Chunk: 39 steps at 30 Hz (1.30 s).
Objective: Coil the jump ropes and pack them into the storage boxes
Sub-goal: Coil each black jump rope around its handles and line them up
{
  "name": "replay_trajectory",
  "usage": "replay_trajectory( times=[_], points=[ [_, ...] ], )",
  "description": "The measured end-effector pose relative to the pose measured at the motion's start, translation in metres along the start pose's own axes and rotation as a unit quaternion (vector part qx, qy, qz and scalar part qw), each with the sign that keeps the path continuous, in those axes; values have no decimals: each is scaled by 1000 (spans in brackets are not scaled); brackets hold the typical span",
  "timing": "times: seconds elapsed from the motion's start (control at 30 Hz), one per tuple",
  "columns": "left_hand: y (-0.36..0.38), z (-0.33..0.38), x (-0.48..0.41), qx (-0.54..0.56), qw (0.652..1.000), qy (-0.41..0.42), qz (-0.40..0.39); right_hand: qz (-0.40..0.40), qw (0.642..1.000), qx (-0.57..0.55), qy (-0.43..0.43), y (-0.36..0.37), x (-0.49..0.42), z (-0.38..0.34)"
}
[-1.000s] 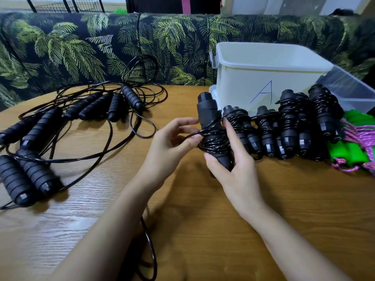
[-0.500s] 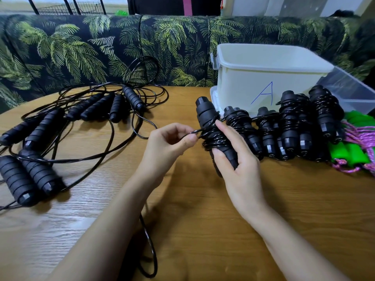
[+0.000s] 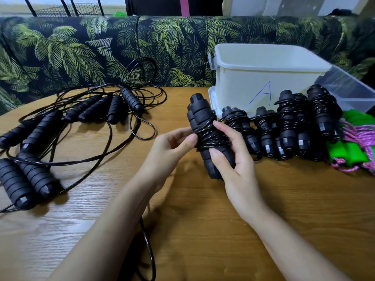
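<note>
I am looking down through the head camera onto a wooden table (image 3: 203, 230). At the centre the right hand (image 3: 233, 165) holds a black jump rope (image 3: 203, 118). Its two foam handles lie side by side, tilted with their tops leaning left and away. Thin black cord is wound many times round their middle. I cannot tell whether the lower end touches the tabletop. The right hand's fingers curl round the bundle from the right, thumb pressed on the lower handle and forefinger across the top of the windings. The left hand (image 3: 168, 151) meets the bundle from the left, thumb tip and curled fingers pinching the wound cord.

Just right of the bundle, a row of coiled ropes (image 3: 288, 126), all black and wrapped the same way, lies on the table. Behind the row stands a white box (image 3: 263, 67) marked with a blue letter A. A clear box (image 3: 349, 88) stands beside it, further right. A green-handled rope (image 3: 345, 153) with pink cord lies at the right end of the row.

On the left of the table, well apart from the hands, loose ropes (image 3: 40, 134) sprawl in a tangle of black handles and cord. One loose cord (image 3: 151, 258) runs from under the left forearm toward the near edge. A leaf-patterned sofa (image 3: 81, 47) stands behind the table.
</note>
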<state>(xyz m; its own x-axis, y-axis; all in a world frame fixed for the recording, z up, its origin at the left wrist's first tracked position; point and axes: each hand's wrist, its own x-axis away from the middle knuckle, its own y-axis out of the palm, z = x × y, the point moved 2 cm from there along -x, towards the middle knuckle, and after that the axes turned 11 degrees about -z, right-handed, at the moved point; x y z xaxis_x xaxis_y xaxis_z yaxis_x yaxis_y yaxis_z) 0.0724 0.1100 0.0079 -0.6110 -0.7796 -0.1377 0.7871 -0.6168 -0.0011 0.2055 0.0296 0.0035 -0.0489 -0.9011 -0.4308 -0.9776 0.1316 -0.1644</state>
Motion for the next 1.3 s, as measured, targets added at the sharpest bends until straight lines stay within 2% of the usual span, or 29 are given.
replay_trajectory(
  times=[0.13, 0.23, 0.37, 0.6, 0.8, 0.9, 0.93, 1.03, 1.1, 1.17, 1.3],
  points=[
    [-3, -2, 1, 12, 998, -27, 47, -3, 999, 48, -2, 0, 0, 4],
    [-3, -3, 1, 26, 995, -56, 83, 5, 987, 160, -33, -2, -2, 6],
    [-5, -5, 1, 63, 989, -80, 109, 2, 969, 243, -40, -5, -3, 9],
    [-3, 2, 3, 49, 993, -61, 87, 4, 969, 244, -41, -3, -1, 12],
    [-1, 5, 5, 12, 988, -20, 151, -25, 978, 205, -11, 0, -1, 13],
    [-1, 4, 5, -13, 987, -10, 160, -50, 968, 247, 12, 0, 0, 12],
    [-1, 3, 5, -17, 987, -10, 158, -56, 954, 295, 19, 1, 1, 12],
    [1, -1, 3, -20, 989, -17, 146, -42, 880, 470, 53, 7, 3, 9],
    [3, -3, 2, -23, 992, -17, 126, -20, 848, 525, 69, 8, 1, 9],
    [4, -3, 1, -18, 996, -12, 87, -1, 841, 538, 56, 5, -1, 11],
    [-1, 2, -3, -24, 1000, 8, -9, 31, 877, 479, 22, -6, -2, 13]
  ],
)
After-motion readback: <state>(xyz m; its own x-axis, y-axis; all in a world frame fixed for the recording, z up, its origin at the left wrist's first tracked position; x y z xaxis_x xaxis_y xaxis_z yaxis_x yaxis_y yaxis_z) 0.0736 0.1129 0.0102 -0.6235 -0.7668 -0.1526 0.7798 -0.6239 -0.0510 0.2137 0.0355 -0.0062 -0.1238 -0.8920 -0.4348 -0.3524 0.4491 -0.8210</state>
